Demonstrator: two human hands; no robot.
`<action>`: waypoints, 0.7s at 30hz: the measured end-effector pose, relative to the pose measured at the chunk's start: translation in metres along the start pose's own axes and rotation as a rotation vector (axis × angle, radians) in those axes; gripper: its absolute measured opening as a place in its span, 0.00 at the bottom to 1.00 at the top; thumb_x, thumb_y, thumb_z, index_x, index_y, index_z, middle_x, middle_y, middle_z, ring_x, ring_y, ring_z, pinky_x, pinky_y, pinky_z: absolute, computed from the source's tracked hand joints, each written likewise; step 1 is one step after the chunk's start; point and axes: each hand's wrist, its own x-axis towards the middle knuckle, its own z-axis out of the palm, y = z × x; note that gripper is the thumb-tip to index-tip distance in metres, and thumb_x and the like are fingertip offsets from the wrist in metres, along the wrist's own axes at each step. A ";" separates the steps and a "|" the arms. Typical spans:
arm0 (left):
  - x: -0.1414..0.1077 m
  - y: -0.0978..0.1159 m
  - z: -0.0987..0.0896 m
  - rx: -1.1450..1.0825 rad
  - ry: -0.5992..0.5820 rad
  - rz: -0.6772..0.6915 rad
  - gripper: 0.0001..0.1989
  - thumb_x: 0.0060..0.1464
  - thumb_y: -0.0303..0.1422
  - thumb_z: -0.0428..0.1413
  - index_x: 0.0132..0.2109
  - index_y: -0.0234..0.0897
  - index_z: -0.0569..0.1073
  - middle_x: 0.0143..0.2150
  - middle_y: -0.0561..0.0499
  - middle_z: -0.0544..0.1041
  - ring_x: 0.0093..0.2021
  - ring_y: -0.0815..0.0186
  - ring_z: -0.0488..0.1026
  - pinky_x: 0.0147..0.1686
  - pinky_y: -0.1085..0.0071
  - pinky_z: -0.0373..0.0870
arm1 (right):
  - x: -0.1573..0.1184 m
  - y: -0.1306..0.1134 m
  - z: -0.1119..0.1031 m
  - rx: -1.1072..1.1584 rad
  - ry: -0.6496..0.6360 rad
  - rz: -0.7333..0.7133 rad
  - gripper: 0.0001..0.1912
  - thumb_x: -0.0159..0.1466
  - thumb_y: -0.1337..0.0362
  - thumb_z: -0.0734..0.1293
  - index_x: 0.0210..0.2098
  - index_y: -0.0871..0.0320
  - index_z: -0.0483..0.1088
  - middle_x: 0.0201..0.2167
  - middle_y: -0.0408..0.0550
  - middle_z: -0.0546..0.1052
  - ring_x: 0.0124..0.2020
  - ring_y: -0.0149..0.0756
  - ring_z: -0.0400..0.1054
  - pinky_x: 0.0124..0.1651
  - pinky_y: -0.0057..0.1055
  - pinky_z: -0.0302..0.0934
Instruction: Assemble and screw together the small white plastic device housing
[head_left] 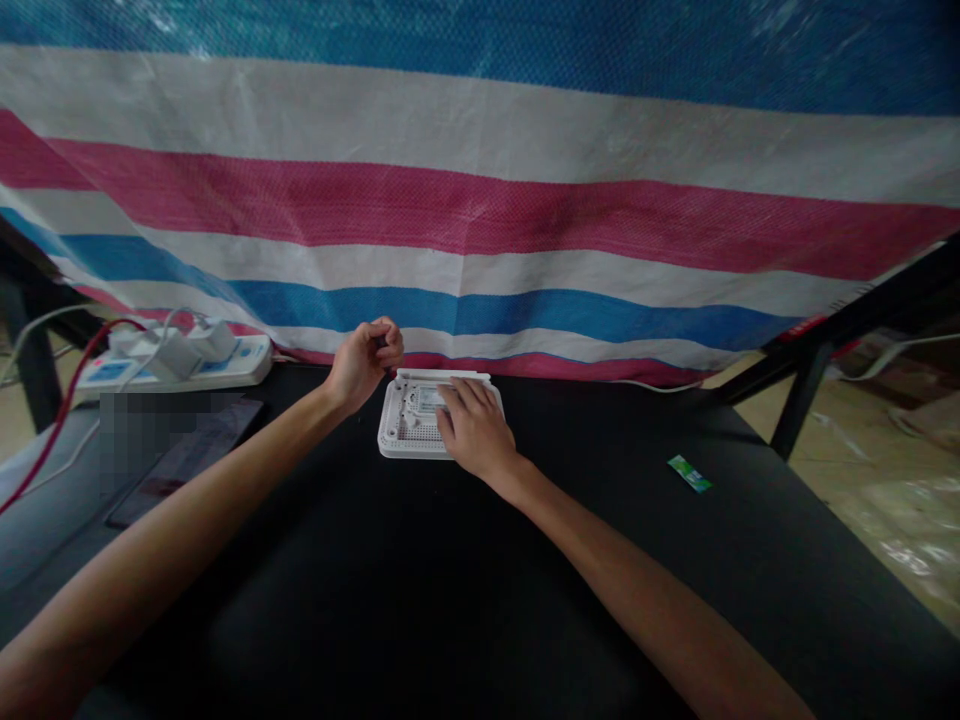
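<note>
A white plastic device (412,435) with a perforated grid and a printed label lies flat on the black table (420,580). Across its right half rests my right hand (476,425), palm down with fingers stretched over the label. My left hand (366,362) is raised by the device's back left corner, its fingers curled toward the thumb. Whatever those curled fingers hold, if anything, is too small to make out.
At the left, a white power strip (244,362) carries plugs and cables, with a dark flat phone-like object (187,460) before it. A small green packet (689,473) lies to the right. A striped sheet (465,210) hangs behind the table.
</note>
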 end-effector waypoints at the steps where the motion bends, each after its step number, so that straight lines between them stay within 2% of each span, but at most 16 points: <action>1: 0.000 -0.001 -0.001 0.004 -0.002 0.010 0.09 0.54 0.28 0.48 0.25 0.36 0.63 0.19 0.58 0.49 0.18 0.73 0.49 0.21 0.75 0.55 | 0.000 0.000 0.000 -0.002 0.002 -0.001 0.21 0.68 0.62 0.58 0.56 0.64 0.69 0.57 0.60 0.71 0.59 0.48 0.61 0.63 0.44 0.52; 5: 0.001 -0.003 -0.002 -0.003 0.012 0.029 0.07 0.54 0.28 0.49 0.28 0.35 0.65 0.20 0.58 0.52 0.19 0.73 0.52 0.22 0.77 0.55 | 0.000 0.000 0.001 -0.010 0.010 -0.005 0.21 0.68 0.62 0.58 0.56 0.64 0.69 0.56 0.60 0.71 0.58 0.48 0.62 0.63 0.44 0.52; 12: 0.000 -0.008 0.001 0.000 0.076 0.071 0.02 0.53 0.30 0.53 0.33 0.37 0.67 0.25 0.54 0.64 0.25 0.70 0.64 0.27 0.75 0.63 | 0.000 0.000 0.001 -0.004 0.009 -0.002 0.20 0.68 0.62 0.58 0.56 0.63 0.69 0.56 0.59 0.72 0.58 0.48 0.62 0.62 0.45 0.53; 18: -0.003 -0.009 0.005 0.141 0.261 0.180 0.08 0.52 0.31 0.58 0.29 0.36 0.66 0.26 0.54 0.67 0.27 0.71 0.66 0.25 0.77 0.60 | 0.000 0.000 0.000 0.003 0.004 -0.007 0.21 0.69 0.62 0.57 0.56 0.63 0.69 0.57 0.60 0.71 0.59 0.48 0.61 0.63 0.45 0.52; 21: -0.004 -0.009 0.006 0.168 0.297 0.203 0.11 0.51 0.31 0.60 0.26 0.35 0.66 0.27 0.53 0.69 0.27 0.71 0.67 0.25 0.76 0.60 | 0.000 0.000 0.000 0.005 0.001 0.001 0.21 0.69 0.62 0.57 0.56 0.62 0.69 0.57 0.60 0.71 0.59 0.48 0.61 0.62 0.46 0.53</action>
